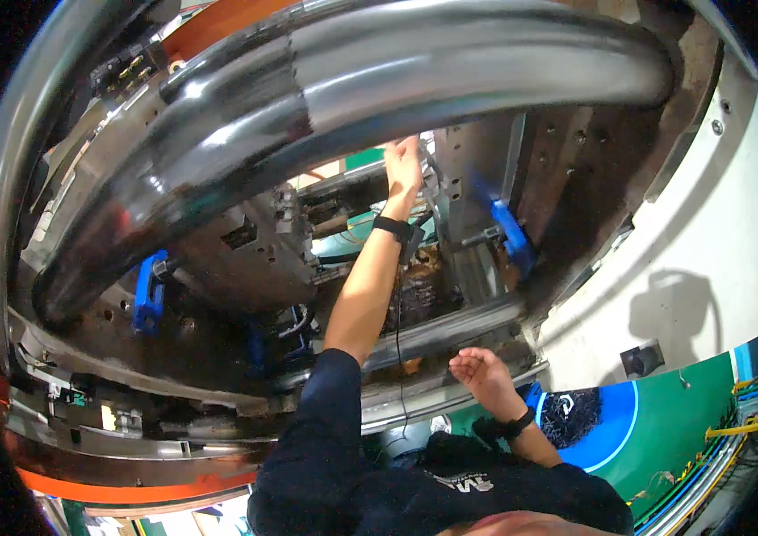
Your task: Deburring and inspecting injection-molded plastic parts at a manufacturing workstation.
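My left arm stretches up into a large machine, between two heavy dark metal plates. My left hand (404,170) is raised beside the right plate (566,170), just below a thick shiny metal bar (477,58). That bar hides its fingertips, so its grip cannot be made out. My right hand (479,375) hovers low, near the machine's front rail (414,344). Its fingers are curled in, and nothing shows in them. A thin dark cable (398,330) hangs down near my left forearm.
Blue clamps (150,290) (511,234) stick out from both plates. A blue tub (615,420) holding black scraps stands on the green floor at lower right. White panelling (665,268) is at the right, with bundled hoses (709,473) below. An orange beam (129,487) runs along the lower left.
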A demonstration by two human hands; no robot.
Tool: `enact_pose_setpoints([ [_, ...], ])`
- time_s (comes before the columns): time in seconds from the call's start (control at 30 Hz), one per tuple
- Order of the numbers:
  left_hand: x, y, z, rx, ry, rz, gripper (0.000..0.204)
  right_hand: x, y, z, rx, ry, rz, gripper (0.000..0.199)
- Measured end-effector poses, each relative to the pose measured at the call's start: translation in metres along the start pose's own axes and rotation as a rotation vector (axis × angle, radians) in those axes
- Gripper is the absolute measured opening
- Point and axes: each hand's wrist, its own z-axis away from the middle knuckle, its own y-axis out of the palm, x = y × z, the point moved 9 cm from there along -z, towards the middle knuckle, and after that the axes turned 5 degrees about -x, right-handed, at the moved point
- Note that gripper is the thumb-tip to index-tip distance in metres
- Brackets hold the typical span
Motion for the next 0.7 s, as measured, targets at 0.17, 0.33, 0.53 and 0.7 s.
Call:
enact_pose_setpoints([
  [0.17,-0.077,-0.029,0.062,0.070,0.221,-0.190,0.038,0.015,0.031,-0.005,0.007,0.010,0.057,0.034],
  [0.33,-0.130,-0.038,0.258,0.750,0.515,-0.226,0.016,0.032,0.027,-0.017,-0.013,-0.100,-0.035,0.039],
  [0.53,-0.086,-0.048,0.354,0.817,0.627,-0.517,0.027,0.015,0.013,-0.028,-0.120,-0.039,0.059,0.051],
  [0.7,-0.062,-0.057,0.370,0.827,0.600,-0.553,0.030,0.006,0.026,-0.018,-0.144,-0.041,0.101,0.051],
])
